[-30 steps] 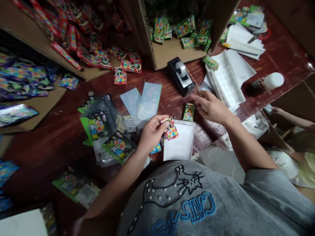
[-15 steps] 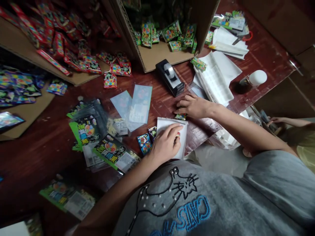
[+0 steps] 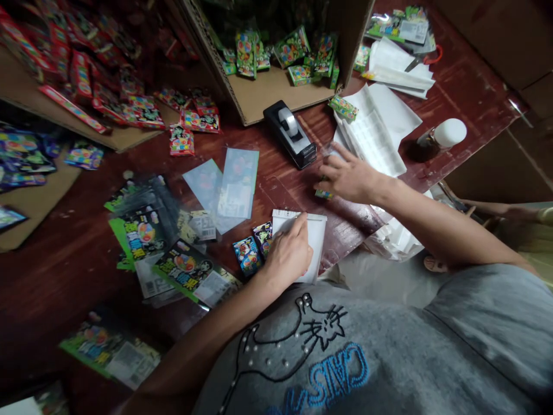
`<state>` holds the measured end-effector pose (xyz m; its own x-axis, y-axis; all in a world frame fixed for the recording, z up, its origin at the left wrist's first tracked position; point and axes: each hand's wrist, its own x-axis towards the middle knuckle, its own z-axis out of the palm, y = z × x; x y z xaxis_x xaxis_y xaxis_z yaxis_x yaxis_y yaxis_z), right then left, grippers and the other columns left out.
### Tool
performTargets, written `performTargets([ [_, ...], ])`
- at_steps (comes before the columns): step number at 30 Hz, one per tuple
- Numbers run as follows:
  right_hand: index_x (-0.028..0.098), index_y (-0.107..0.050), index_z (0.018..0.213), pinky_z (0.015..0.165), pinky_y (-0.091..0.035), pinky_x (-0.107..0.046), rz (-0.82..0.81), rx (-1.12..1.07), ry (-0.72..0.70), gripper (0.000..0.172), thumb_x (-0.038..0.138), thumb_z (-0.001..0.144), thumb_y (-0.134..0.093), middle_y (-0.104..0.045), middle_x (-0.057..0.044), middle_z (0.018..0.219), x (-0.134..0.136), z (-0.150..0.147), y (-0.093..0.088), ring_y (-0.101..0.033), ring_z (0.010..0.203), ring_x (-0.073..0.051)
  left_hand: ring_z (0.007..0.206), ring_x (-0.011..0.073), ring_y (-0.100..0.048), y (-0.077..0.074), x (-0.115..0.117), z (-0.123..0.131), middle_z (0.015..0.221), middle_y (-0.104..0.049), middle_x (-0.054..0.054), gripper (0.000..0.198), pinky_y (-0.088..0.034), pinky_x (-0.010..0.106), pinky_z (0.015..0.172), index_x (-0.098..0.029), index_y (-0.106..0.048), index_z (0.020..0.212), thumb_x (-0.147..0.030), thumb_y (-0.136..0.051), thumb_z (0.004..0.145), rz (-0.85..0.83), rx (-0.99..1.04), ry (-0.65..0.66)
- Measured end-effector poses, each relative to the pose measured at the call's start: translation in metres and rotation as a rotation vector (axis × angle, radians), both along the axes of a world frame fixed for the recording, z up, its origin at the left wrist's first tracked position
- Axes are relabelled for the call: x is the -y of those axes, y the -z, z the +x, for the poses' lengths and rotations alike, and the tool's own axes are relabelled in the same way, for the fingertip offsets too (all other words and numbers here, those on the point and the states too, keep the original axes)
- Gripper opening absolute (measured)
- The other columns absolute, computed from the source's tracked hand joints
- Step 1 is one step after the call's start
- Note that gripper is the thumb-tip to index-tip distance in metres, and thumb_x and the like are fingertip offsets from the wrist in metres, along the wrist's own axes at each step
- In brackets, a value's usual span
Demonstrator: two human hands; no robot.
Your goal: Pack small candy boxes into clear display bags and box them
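My left hand (image 3: 290, 248) lies on a white sheet (image 3: 318, 245) at the table's front edge. Its index finger stretches to the sheet's upper edge, and the other fingers curl under, showing a speck of red; what they hold is hidden. A blue packet (image 3: 247, 255) and a dark purple packet (image 3: 263, 237) lie left of the sheet. My right hand (image 3: 349, 176) is palm down with its fingertips spread. Under its thumb side is a small green packet (image 3: 324, 194), mostly covered. Its upper fingers touch clear plastic (image 3: 330, 148).
A black tape dispenser (image 3: 290, 134) stands behind the hands. Printed plastic bags (image 3: 185, 268) spread at left. Open cartons hold red packets (image 3: 147, 110) and green packets (image 3: 291, 49). White papers (image 3: 374, 129), a white-capped bottle (image 3: 449, 134) and scissors (image 3: 432, 56) lie at right.
My right hand has shifted away from the sheet, up and right, and the green packet has moved with it. My left index finger has straightened along the sheet. The view has shifted slightly.
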<state>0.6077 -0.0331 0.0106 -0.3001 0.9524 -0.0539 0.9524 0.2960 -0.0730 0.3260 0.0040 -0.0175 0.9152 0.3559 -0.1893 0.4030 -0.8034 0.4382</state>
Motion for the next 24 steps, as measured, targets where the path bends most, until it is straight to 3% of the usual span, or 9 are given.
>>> performTargets([
  [5,0.022,-0.070,0.129,0.131,-0.024,-0.074,0.187,-0.064,0.079,0.032,0.019,0.101,-0.055,-0.069,-0.007,0.128,0.021,0.026,-0.029,-0.060,0.130,-0.030,0.119,0.0341,-0.076,-0.006,-0.002,0.050,0.173,-0.039,0.027,0.057,-0.064,0.046,0.103,0.000,-0.056,0.150,-0.010,-0.053,0.093,0.010,0.041,-0.012],
  [7,0.019,-0.062,0.136,0.129,-0.032,-0.072,0.246,-0.161,0.136,0.038,0.025,0.099,-0.059,-0.067,-0.013,0.135,0.030,0.028,-0.041,-0.062,0.131,-0.033,0.116,0.0341,-0.077,-0.008,-0.006,0.074,0.176,-0.031,0.027,0.042,-0.066,0.047,0.100,-0.002,-0.065,0.135,-0.009,-0.054,0.095,-0.030,0.089,-0.033],
  [9,0.021,-0.053,0.140,0.121,-0.048,-0.065,0.309,-0.365,0.213,0.050,0.036,0.095,-0.067,-0.063,-0.016,0.140,0.044,0.024,-0.044,-0.063,0.132,-0.033,0.126,0.0346,-0.073,-0.012,-0.010,0.082,0.177,-0.028,0.026,0.029,-0.065,0.046,0.102,-0.007,-0.069,0.122,-0.009,-0.057,0.096,-0.074,0.207,-0.058],
  [12,0.027,-0.044,0.139,0.099,-0.064,-0.048,0.360,-0.741,0.343,0.060,0.049,0.091,-0.074,-0.059,-0.014,0.141,0.070,0.004,-0.027,-0.065,0.127,-0.029,0.141,0.0309,-0.063,-0.015,-0.021,0.055,0.162,-0.050,0.021,0.024,-0.059,0.045,0.114,-0.014,-0.069,0.122,-0.013,-0.064,0.098,-0.113,0.519,-0.122],
  [14,0.030,-0.042,0.134,0.093,-0.065,-0.045,0.362,-0.899,0.420,0.059,0.052,0.091,-0.074,-0.061,-0.011,0.135,0.082,-0.024,-0.004,-0.069,0.120,-0.028,0.130,0.0250,-0.069,-0.010,-0.032,0.024,0.134,-0.068,0.014,0.018,-0.059,0.043,0.111,-0.019,-0.070,0.118,-0.019,-0.068,0.100,-0.157,0.659,-0.216],
  [16,0.031,-0.040,0.130,0.102,-0.061,-0.053,0.427,-0.899,0.494,0.056,0.052,0.090,-0.075,-0.064,-0.010,0.126,0.084,-0.060,0.023,-0.071,0.117,-0.029,0.110,0.0199,-0.075,0.001,-0.042,-0.001,0.112,-0.074,0.007,0.010,-0.063,0.038,0.100,-0.020,-0.072,0.110,-0.023,-0.072,0.100,-0.212,0.703,-0.312],
  [18,0.030,-0.041,0.128,0.121,-0.043,-0.069,0.520,-0.749,0.571,0.052,0.050,0.092,-0.072,-0.067,-0.009,0.121,0.078,-0.094,0.045,-0.070,0.122,-0.033,0.100,0.0177,-0.077,0.015,-0.049,-0.014,0.104,-0.078,0.004,0.004,-0.064,0.034,0.094,-0.020,-0.073,0.102,-0.023,-0.072,0.100,-0.219,0.699,-0.333],
  [21,0.027,-0.045,0.134,0.129,-0.013,-0.083,0.443,-0.452,0.643,0.047,0.046,0.097,-0.067,-0.066,-0.015,0.131,0.071,-0.122,0.056,-0.061,0.138,-0.040,0.113,0.0201,-0.077,0.024,-0.059,-0.023,0.113,-0.081,0.006,0.006,-0.062,0.039,0.103,-0.020,-0.075,0.105,-0.024,-0.070,0.102,-0.106,0.670,-0.263],
  [24,0.022,-0.048,0.145,0.124,-0.018,-0.087,0.212,-0.353,0.525,0.066,0.061,0.096,-0.069,-0.061,-0.023,0.145,0.075,-0.111,0.039,-0.052,0.146,-0.047,0.145,0.0257,-0.062,0.005,-0.071,-0.048,0.148,-0.070,0.010,0.025,-0.051,0.049,0.123,-0.021,-0.071,0.127,-0.031,-0.071,0.103,0.053,0.570,-0.239],
])
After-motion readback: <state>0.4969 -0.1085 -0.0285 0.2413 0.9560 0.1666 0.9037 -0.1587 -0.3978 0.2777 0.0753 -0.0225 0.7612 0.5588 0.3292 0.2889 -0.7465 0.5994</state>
